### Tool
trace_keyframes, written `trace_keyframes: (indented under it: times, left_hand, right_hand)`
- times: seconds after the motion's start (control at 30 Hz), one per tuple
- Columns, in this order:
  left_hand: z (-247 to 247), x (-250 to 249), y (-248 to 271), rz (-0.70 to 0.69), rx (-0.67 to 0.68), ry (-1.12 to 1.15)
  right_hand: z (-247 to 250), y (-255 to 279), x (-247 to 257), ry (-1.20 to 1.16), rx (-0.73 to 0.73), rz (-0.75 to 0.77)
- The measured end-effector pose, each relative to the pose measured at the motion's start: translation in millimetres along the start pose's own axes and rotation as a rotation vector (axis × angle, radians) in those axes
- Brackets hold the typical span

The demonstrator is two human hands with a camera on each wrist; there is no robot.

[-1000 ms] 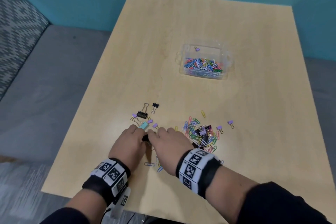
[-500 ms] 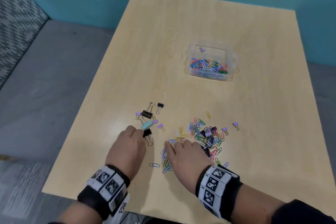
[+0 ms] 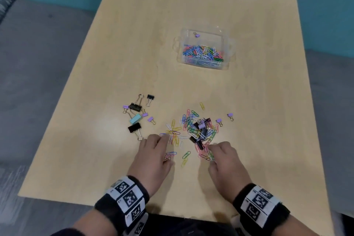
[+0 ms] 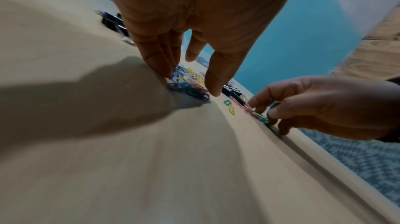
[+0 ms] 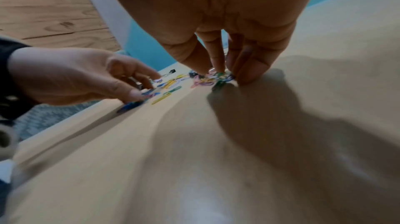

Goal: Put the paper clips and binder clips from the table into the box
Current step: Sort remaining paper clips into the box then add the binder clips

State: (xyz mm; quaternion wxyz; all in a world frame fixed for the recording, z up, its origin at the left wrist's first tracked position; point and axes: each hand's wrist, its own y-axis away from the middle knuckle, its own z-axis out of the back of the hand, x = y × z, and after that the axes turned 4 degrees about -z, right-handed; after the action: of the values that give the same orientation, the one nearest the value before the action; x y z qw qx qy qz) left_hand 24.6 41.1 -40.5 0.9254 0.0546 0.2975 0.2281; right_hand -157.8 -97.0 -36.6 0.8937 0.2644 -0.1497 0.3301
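On the tabletop [image 3: 191, 15] we have our left hand [image 3: 153, 156] and right hand [image 3: 225, 161] down at the near edge of the loose paper clips [image 3: 199, 128], fingertips curled onto small bunches, probably to gather them. Binder clips [image 3: 136, 114] lie to the left. The clear box [image 3: 228, 51], far right, holds many paper clips and one purple binder clip.

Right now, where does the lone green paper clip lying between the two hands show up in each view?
Head: the green paper clip lies low centre on the table, between the left hand and the right hand.
Left wrist: right of centre, between the two hands.
Right wrist: left of centre, between the two hands.
Shared landmark: the yellow paper clip beside it, nearer the person.
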Motion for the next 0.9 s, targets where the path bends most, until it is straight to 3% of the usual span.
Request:
trace_keyframes:
  times: [0.1,0.23,0.37,0.47,0.57,0.67,0.73,0.9]
  left_hand:
    - [1,-6,-10,-0.049,0.004,0.02]
    - [8,-4,-28,-0.058,-0.051,-0.056]
    - [6,-6,-44,-0.188,-0.024,-0.25]
    - [5,-9,-40,-0.209,-0.004,-0.265]
    - [7,-12,-24,-0.32,-0.03,-0.288]
    - [10,-7,-10,-0.217,-0.091,-0.313]
    - [7,-2,-5,-0.129,-0.036,-0.339]
    - [-4,-10,1,-0.224,0.053,-0.259]
  right_hand:
    - [2,0,4,-0.101,0.049,0.056]
    - [16,-7,-9,-0.125,0.0,-0.074]
    - [18,-19,-9,0.1,0.081,0.052]
    - [17,-16,-8,0.198,0.045,0.113]
    - [16,-3,-13,0.211,0.081,0.183]
    - [21,2,-22,0.147,0.054,0.145]
    - [21,0,-22,0.198,0.028,0.104]
    - [12,4,-10,0.269,0.097,0.215]
